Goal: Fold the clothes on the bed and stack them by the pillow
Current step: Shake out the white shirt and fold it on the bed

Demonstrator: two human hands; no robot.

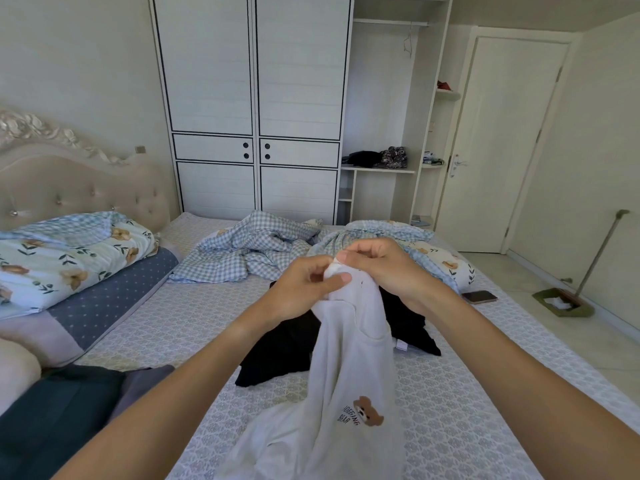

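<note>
A bunched top edge of the white shirt (pixel 349 368) is pinched between thumb and curled fingers of the left hand (pixel 306 285) and of the right hand (pixel 381 268), held close together above the middle of the bed (pixel 156 327). The shirt is hung lengthwise toward the near edge, bear print low. Dark folded clothes (pixel 69 410) are seen by the pillow (pixel 69 258); a black garment (pixel 284 351) is left unfolded, so the task is judged partly done

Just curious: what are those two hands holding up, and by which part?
Both the left hand and right hand pinch a white bear-print cotton garment at its top edge.
</note>
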